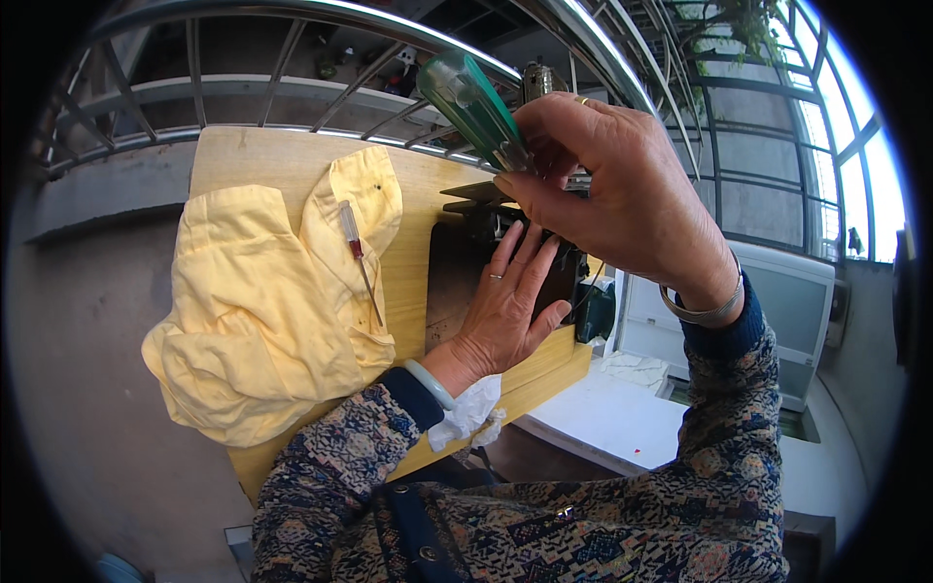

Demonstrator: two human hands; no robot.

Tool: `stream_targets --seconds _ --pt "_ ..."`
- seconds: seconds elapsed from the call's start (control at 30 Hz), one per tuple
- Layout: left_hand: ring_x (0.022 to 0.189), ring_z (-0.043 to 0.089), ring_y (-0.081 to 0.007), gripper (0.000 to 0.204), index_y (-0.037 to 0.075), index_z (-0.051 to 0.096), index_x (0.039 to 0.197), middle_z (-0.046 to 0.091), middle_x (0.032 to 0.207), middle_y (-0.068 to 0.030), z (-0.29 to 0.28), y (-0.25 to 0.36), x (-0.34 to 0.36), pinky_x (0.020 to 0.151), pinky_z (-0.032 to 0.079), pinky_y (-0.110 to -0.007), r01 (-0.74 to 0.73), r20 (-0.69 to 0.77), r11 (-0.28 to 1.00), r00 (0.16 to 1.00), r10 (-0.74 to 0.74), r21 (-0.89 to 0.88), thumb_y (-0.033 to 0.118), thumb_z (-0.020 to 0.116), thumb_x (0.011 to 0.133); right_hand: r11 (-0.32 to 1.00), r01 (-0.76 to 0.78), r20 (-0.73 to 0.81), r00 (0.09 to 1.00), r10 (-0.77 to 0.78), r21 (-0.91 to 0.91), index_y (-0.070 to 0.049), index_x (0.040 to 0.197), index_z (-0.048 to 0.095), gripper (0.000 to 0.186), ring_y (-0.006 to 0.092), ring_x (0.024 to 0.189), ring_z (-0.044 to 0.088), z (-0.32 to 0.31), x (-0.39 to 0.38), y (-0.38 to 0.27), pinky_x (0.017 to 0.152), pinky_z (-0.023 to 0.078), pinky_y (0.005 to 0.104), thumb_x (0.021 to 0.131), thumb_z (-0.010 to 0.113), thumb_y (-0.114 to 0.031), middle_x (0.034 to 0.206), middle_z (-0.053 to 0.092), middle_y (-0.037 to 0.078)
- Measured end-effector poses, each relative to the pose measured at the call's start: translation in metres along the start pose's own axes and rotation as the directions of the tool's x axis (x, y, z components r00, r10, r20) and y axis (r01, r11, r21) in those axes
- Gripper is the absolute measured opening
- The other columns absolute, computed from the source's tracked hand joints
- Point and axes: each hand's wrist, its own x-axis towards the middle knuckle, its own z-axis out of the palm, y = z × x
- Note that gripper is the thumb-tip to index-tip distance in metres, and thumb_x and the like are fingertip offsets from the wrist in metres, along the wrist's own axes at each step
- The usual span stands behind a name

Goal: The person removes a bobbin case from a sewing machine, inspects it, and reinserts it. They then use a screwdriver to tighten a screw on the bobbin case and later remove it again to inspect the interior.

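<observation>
My right hand (612,165) is raised over the dark machine, its thumb and fingers pinching the lower end of a screwdriver (473,107) with a green, see-through handle. The handle leans up and to the left; my hand hides its shaft. Below it, my left hand (505,301) lies flat with fingers stretched out, fingertips at the inner parts of the dark metal machine (449,282). Much of the machine is covered by both hands. Left of them, a second screwdriver (352,233) with a clear and red handle rests on a yellow cloth (258,311).
The wooden tabletop (408,243) carries the cloth and machine. Crumpled white tissue (466,410) lies at its near edge. A dark green object (595,311) stands right of the machine. Metal railing (292,49) runs along the far side; a white surface (612,418) is at the right.
</observation>
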Motion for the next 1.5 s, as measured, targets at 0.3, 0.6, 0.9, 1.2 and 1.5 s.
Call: stream_targets --seconds 0.3,0.6,0.9,1.2,1.5 --pt "0.153 0.021 -0.0457 0.080 0.006 0.025 0.163 0.019 0.169 -0.0248 0.000 0.000 0.001 0.125 0.023 -0.051 -0.033 -0.017 0.999 0.999 0.034 0.020 0.036 0.064 0.099 1.000 -0.005 0.007 1.000 0.005 -0.014 0.000 0.105 0.068 0.024 0.0211 0.074 0.073 0.001 0.005 0.003 0.069 0.060 0.0323 0.087 0.080 -0.009 0.083 0.071 0.010" --pt "0.153 0.021 -0.0462 0.081 0.006 0.025 0.162 0.021 0.168 -0.0262 0.000 0.000 0.001 0.125 0.023 -0.051 -0.030 -0.010 0.999 0.999 0.031 0.027 0.036 0.065 0.099 1.000 -0.019 0.031 0.999 0.020 -0.010 0.001 0.104 0.069 0.023 0.0229 0.075 0.075 0.003 0.009 0.007 0.071 0.062 0.0337 0.087 0.079 -0.010 0.084 0.073 0.012" --pt "0.154 0.019 -0.0457 0.080 0.003 0.024 0.162 0.025 0.166 -0.0257 -0.001 0.001 0.002 0.125 0.022 -0.051 -0.036 -0.007 0.999 0.999 0.036 0.026 0.035 0.064 0.100 0.997 -0.077 0.089 0.993 0.075 0.012 0.002 0.104 0.070 0.022 0.0207 0.073 0.073 0.007 0.016 0.008 0.069 0.060 0.0333 0.089 0.079 -0.012 0.084 0.073 0.012" --pt "0.155 0.016 -0.0442 0.081 0.003 0.022 0.162 0.021 0.167 -0.0257 0.000 0.000 0.000 0.125 0.022 -0.051 -0.035 -0.008 0.997 0.999 0.036 0.064 0.038 0.062 0.101 0.991 -0.119 0.176 0.979 0.107 0.055 0.000 0.112 0.069 0.033 0.0154 0.072 0.069 0.010 0.028 0.012 0.064 0.055 0.0293 0.088 0.082 -0.019 0.086 0.073 0.009" --pt "0.155 0.016 -0.0447 0.082 0.003 0.023 0.162 0.024 0.165 -0.0272 0.000 0.001 0.000 0.125 0.023 -0.051 -0.036 -0.014 0.997 0.999 0.037 0.062 0.035 0.065 0.100 0.990 -0.115 0.319 0.944 0.084 0.081 0.000 0.111 0.074 0.036 0.0148 0.070 0.068 0.009 0.040 0.016 0.065 0.056 0.0287 0.089 0.083 -0.026 0.084 0.073 0.009"
